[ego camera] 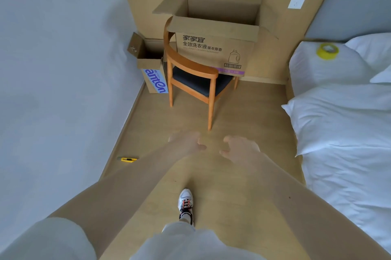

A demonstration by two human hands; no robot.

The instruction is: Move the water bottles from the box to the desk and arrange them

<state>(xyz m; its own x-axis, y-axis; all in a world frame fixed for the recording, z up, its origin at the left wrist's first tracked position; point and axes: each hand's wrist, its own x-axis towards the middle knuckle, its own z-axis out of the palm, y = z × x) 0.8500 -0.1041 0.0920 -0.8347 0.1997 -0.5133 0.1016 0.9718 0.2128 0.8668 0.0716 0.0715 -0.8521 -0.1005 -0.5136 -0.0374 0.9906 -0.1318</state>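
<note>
Water bottles: none visible, contents of open box (213, 52) hidden | box: seated on chair (196, 83) at 12 o'clock | left hand (186, 143), right hand (241, 148): fingers loosely spread, nothing held | step: approach, judged | next: reach into box required
</note>
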